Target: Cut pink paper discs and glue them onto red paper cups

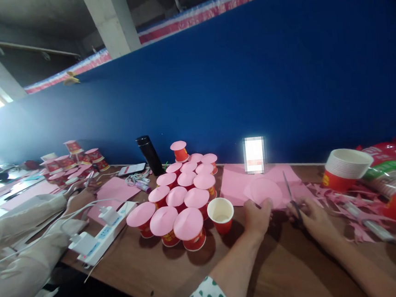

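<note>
Paper disc (267,191) seems light, easily creased, best held where the left hand (257,218) pinches its near rim. The right hand (311,218) has fingers clamped on scissors (293,201).

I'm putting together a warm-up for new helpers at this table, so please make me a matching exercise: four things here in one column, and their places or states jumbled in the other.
Things
1. Black cylindrical flask
2. Dark-handled metal scissors
3. Round pink paper disc
4. White rectangular plastic power strip

Places or states
A. At the left hand's fingertips
B. Fitted with white plugs
C. Standing near the tall, flat blue panel
D. In the right hand

Right pairs: 1-C, 2-D, 3-A, 4-B
</note>
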Demonstrator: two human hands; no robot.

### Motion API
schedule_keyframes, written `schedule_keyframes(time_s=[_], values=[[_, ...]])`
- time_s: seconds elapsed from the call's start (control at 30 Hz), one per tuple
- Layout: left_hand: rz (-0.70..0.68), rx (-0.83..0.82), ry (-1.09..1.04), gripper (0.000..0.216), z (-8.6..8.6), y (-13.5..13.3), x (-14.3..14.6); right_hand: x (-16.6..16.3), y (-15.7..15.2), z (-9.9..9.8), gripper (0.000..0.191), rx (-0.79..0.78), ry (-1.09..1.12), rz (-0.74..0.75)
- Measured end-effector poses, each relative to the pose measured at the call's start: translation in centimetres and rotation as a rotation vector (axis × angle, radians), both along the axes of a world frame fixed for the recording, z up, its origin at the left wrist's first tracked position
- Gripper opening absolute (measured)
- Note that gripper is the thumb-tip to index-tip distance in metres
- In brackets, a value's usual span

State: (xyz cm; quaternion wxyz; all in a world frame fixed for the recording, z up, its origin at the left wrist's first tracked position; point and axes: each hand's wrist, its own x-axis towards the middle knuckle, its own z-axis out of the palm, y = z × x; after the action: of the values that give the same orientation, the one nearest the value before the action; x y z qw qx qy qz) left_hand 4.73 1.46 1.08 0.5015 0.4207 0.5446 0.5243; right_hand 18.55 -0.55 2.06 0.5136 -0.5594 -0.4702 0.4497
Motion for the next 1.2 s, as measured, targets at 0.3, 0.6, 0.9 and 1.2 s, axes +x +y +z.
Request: schedule_keyframes(time_s=[0.3, 0.6, 0.9, 1.2], values=[[0.012, -0.013, 0.009, 0.023, 0.1, 0.1, -0.1, -0.4, -0.1, 0.6, 0.050, 0.040, -0.058, 0.003], [0.049, 0.006, 0.098, 0.027, -1.2, 0.2, -0.4, -0.5, 0.3, -0.7, 0.041, 0.206, -0.125, -0.010], [0.020, 0.003, 0.144, 0.029, -1.9, 0.5, -0.3, -0.5, 0.8, -2.0, 0.037, 0.237, -0.166, -0.021], [0.141, 0.070, 0.324, 0.025, -0.5, 0.0, 0.0, -0.3, 0.6, -1.4, 0.036, 0.236, -0.266, -0.028]])
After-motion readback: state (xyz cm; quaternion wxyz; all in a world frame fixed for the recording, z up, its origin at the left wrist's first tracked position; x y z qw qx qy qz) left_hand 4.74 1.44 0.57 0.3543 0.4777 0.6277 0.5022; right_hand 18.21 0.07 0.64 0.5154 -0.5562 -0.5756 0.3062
